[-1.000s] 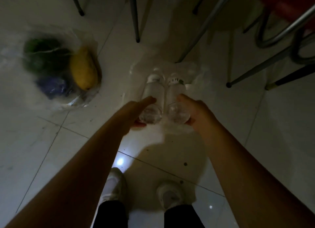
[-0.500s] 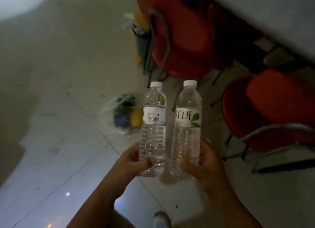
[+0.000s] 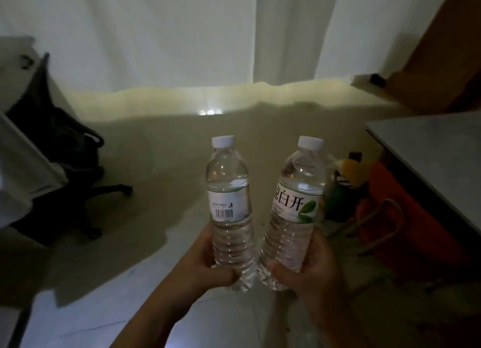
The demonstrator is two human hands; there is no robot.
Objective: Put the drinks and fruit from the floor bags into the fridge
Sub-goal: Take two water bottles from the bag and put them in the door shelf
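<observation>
Far left: a pale desk surface [image 3: 23, 149] juts in from the frame edge, with a dark office chair [image 3: 65, 170] beside it, its wheeled base resting on the floor [image 3: 109, 282]. Behind, pale curtains [image 3: 156, 35] hang to just above the floor, and a band of light lies below their hem.

Centre left: the left hand [image 3: 205, 267] grips the lower ribbed part of the left bottle [image 3: 230, 212], a clear water bottle with a white cap. Its fingers [image 3: 223, 276] are curled closed round the base, thumb along the near side. The bottle stands nearly upright in the air, its label turned so that a barcode faces the camera.

Centre right: the right hand [image 3: 309, 267] holds the right bottle [image 3: 294, 217] in the same way, fingers [image 3: 279, 268] wrapped shut around its lower end. This bottle tilts slightly to the right at the top; its label shows printed characters and a green leaf. The two bottles nearly touch at their bases and spread apart toward their caps. Both are held above the floor, in front of the person's body.

Right: a red chair [image 3: 406, 225] with a metal tube frame stands partly under a grey table surface [image 3: 437, 149]. Beside the chair, behind the right bottle, lie yellow and green items [image 3: 348, 170], too dim to identify. A brown panel [image 3: 447, 48] fills the upper right corner.
</observation>
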